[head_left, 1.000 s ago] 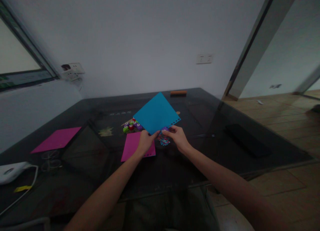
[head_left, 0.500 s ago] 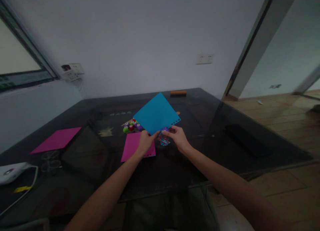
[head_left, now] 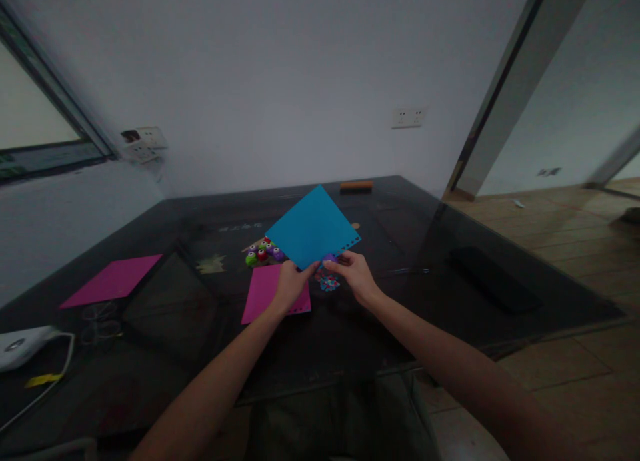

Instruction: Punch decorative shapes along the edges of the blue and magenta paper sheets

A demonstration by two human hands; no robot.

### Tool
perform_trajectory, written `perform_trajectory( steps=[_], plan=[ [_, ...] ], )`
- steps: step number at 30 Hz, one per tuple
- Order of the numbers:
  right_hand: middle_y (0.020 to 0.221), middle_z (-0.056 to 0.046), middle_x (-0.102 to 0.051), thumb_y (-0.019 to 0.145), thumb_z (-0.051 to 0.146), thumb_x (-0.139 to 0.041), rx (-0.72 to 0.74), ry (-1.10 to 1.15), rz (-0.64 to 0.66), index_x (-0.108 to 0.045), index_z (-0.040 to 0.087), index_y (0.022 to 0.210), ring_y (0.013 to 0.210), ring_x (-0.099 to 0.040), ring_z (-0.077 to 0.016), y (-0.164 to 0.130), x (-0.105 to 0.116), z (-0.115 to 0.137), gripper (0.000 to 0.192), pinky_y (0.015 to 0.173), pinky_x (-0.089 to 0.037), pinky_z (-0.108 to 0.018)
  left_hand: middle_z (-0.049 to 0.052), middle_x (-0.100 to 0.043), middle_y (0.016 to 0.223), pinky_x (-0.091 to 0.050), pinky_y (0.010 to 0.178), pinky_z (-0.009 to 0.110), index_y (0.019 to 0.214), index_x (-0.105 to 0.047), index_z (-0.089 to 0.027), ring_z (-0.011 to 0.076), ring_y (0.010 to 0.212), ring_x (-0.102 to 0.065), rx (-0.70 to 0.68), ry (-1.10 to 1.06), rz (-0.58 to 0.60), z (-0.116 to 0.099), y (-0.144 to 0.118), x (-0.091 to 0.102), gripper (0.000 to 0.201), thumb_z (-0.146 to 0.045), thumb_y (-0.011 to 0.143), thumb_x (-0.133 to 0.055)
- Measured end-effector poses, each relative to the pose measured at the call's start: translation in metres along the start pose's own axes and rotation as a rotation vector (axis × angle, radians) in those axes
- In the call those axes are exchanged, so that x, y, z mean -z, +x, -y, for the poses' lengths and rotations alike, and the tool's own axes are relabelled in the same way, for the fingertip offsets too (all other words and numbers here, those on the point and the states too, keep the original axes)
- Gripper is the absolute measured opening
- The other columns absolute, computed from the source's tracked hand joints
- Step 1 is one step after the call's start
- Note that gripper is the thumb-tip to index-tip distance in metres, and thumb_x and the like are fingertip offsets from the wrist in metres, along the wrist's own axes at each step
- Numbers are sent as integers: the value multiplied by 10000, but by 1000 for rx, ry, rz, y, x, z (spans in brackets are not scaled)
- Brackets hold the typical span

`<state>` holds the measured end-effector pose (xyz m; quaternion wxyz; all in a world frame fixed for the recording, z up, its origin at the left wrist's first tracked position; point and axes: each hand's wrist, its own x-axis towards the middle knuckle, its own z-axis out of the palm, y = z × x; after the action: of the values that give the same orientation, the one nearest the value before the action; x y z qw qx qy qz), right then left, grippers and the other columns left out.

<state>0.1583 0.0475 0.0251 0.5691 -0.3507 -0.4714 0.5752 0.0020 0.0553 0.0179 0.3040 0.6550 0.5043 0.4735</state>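
Note:
My left hand [head_left: 291, 282] pinches the near corner of a blue sheet of paper [head_left: 315, 224], which is raised above the table. A row of small punched holes runs along the sheet's lower right edge. Closed around a small purple craft punch [head_left: 330, 258], my right hand [head_left: 356, 274] keeps it at that edge beside the near corner. Below the hands lies a little heap of coloured paper bits [head_left: 329, 284]. A pink sheet [head_left: 263, 293] with holes along its near edge lies partly under my left hand. Several green, red and purple punches with eyes [head_left: 263, 254] stand behind it, partly covered by the blue sheet.
On the dark table [head_left: 380, 341] another pink sheet [head_left: 115, 280] lies to the left, near a coiled clear cable [head_left: 100, 324] and a white device [head_left: 25, 346] with a cord. A long black object [head_left: 493, 280] lies right; an orange-brown bar [head_left: 357, 186] sits at the back.
The view has shifted very slightly. Both hands, the blue sheet and the purple punch stay in nearly the same place.

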Motion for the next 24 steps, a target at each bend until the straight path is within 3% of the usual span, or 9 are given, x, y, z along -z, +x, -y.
perform_trajectory(
  steps=[24],
  plan=[
    [669,-29,-680,514,379,-796,6,-1,-13,-652,178,695,613,-626,-197,-1,-2,2,306,654,-502,-347,51,-708,660,-462,572,265,640,-662,-152,193,596,-634,17,-27,-4,-1,-1,-2,254,-389,719,-616]
  ],
)
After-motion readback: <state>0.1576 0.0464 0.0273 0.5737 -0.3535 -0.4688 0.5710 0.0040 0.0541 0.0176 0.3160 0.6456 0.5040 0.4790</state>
